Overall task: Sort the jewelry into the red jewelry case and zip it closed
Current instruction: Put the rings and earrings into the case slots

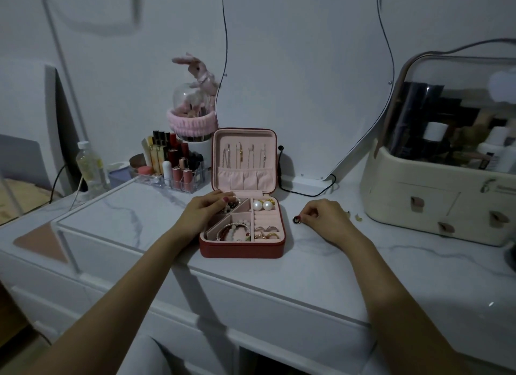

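The red jewelry case lies open on the marble tabletop, its pink lid upright with several necklaces hanging inside. Two pearl earrings sit in the back right compartment, rings in the ring rolls, beaded bracelets in the front left compartment. My left hand rests on the case's back left corner, fingers over dark beads there. My right hand is on the table to the right of the case, pinching a small dark round piece of jewelry.
A clear organizer of lipsticks and a plastic bottle stand at the back left. A pink rabbit toy tops a dome jar. A cream cosmetics box stands at the right. A mirror leans behind, a black cable at its base.
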